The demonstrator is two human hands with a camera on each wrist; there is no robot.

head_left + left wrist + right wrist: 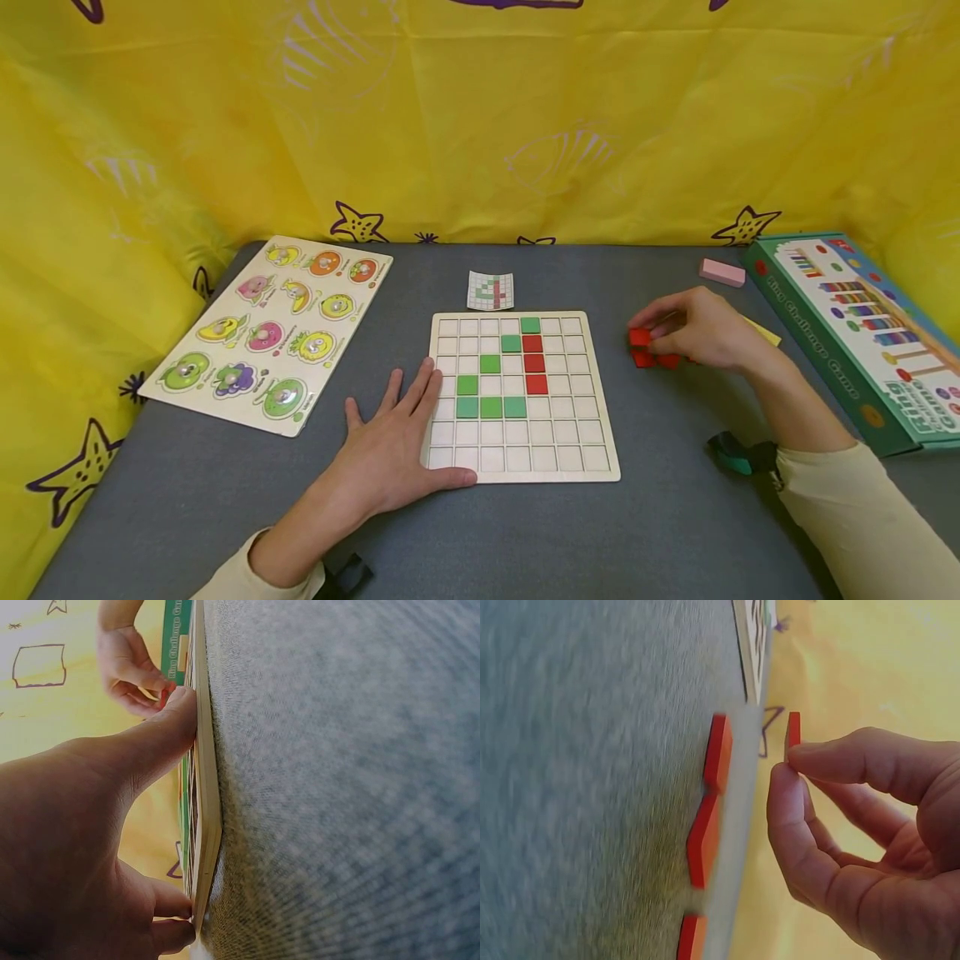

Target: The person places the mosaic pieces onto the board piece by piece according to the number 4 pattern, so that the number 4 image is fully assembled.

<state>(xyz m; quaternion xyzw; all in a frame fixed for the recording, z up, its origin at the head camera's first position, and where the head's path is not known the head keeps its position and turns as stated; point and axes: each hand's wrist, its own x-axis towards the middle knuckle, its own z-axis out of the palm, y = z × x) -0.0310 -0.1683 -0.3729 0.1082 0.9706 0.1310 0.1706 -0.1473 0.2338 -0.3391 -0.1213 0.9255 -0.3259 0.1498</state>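
Note:
A white grid board (567,458) lies flat at the middle of the table. Several green tiles (491,407) and a column of red tiles (534,363) fill some of its squares. My left hand (390,458) rests along the board's left edge and lower left corner, fingers and thumb extended. To the right of the board, my right hand (708,329) pinches a red square tile (794,729) between thumb and fingertip, raised off the table. Beneath it lie loose red tiles (718,754), partly covered by the hand in the head view.
A small pattern card (491,291) lies just behind the board. At left is a fruit puzzle board (255,333). On the right are a green game box (832,350), a pink block (722,272) and a partly hidden yellow piece (763,330).

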